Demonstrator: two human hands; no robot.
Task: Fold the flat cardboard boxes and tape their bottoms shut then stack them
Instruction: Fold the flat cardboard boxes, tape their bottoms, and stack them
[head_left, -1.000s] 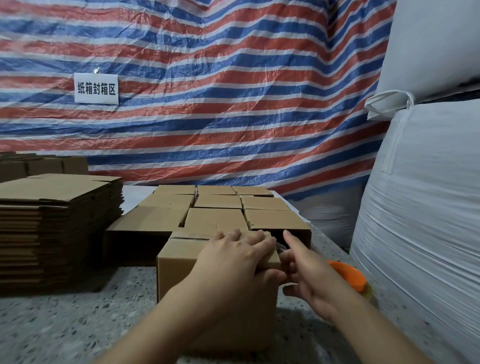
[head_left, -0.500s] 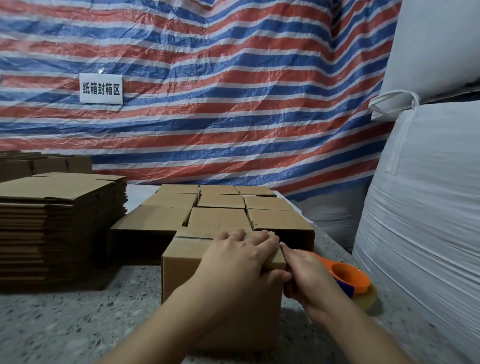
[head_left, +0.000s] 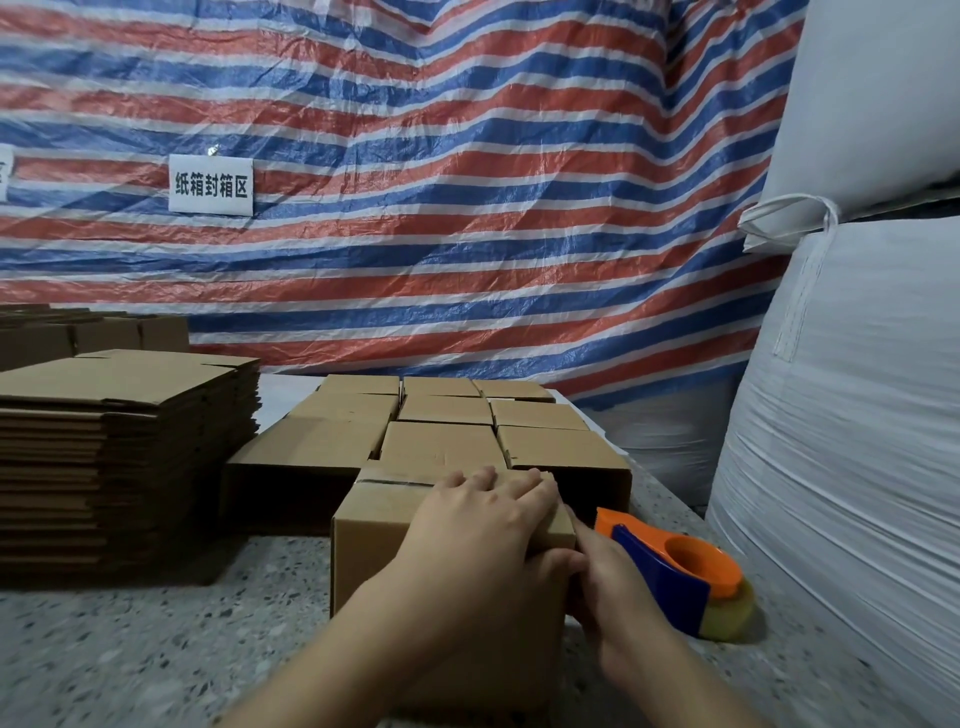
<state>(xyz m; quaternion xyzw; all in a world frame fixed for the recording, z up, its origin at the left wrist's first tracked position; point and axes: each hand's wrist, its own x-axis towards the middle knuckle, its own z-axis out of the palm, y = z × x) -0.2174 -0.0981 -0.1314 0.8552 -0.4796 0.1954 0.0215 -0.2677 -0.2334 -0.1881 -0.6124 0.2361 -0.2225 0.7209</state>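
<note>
Left hand (head_left: 483, 525) lies flat on the box (head_left: 374, 525), right hand (head_left: 608, 587) presses its side, grip unclear; light, stiff cardboard, best held by opposite walls.

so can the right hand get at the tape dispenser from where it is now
Probably yes. The right hand presses against the right side of the box, and the tape dispenser lies on the table just to its right, with nothing visible between them. The left hand rests on the box top.
</note>
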